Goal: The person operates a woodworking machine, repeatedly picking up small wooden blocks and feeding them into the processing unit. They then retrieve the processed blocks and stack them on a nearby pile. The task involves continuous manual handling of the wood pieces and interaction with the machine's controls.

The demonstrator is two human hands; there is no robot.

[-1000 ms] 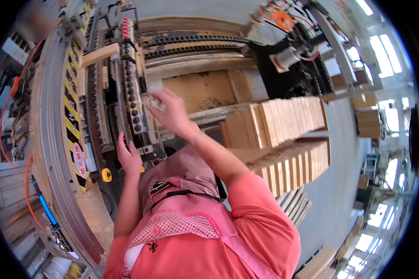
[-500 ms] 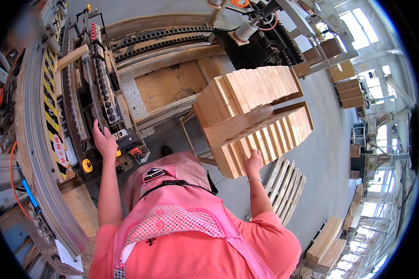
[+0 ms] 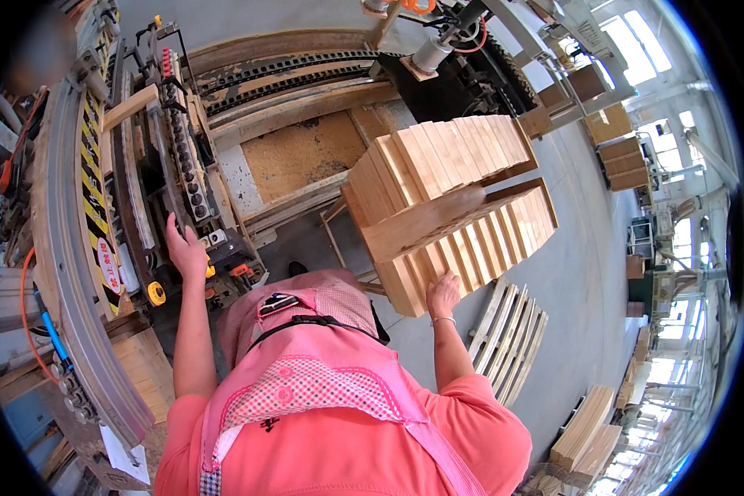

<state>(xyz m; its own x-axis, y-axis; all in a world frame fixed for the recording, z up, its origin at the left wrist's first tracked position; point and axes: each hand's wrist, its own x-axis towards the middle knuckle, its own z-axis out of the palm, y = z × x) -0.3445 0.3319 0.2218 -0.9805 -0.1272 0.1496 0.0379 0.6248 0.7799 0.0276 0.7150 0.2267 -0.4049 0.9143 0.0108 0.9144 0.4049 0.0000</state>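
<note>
Wooden stand [image 3: 334, 208], two board stacks [image 3: 450, 161] atop

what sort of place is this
Most likely a woodworking workshop or factory: stacks of pale wooden boards stand by the right hand, long machine chains run ahead, and a slatted wooden pallet lies on the floor.

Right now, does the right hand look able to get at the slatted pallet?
Probably not without bending: the pallet lies on the floor, below the right hand, which touches the wooden boards.
</note>
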